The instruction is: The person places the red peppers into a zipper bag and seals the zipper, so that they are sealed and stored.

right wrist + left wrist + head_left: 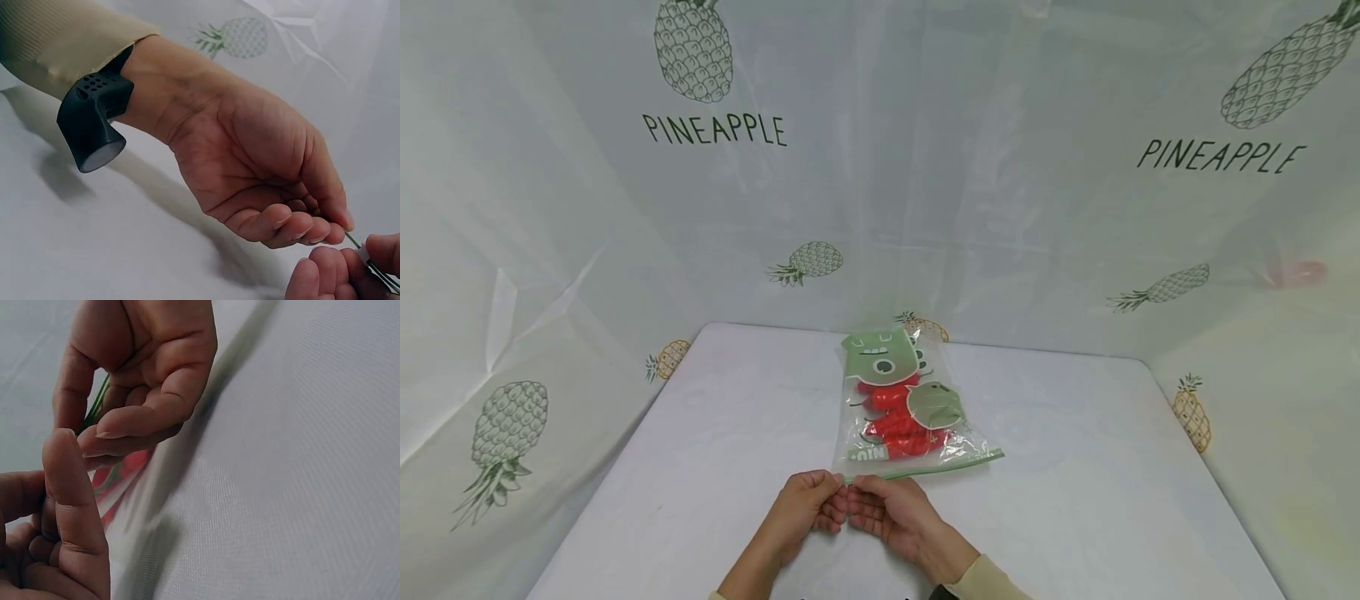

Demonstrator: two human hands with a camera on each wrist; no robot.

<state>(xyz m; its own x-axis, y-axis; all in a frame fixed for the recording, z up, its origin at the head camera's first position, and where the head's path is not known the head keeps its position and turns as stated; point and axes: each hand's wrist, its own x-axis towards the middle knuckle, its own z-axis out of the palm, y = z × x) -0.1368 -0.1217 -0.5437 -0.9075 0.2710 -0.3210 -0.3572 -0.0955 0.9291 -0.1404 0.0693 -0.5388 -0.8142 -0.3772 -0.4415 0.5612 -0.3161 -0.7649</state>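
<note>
A clear zip bag [861, 433] with green cartoon prints lies flat at the middle of the table, its green-edged mouth [940, 467] towards me. Several red peppers [895, 425] with thin dark stems show through the plastic. At the left end of that edge, my left hand [805, 508] pinches the corner between thumb and fingers. My right hand [898, 517] meets it fingertip to fingertip. In the right wrist view, its thumb and fingers pinch a small white slider [364, 253] on the green strip, whose lines run past it to the right.
A white table [1075, 467] carries the bag. Pale sheeting [970, 208] printed with pineapples hangs behind it and along both sides. Dark camera mounts sit on the wrists, one mount [94, 119] plain in the right wrist view below a beige sleeve [69, 37].
</note>
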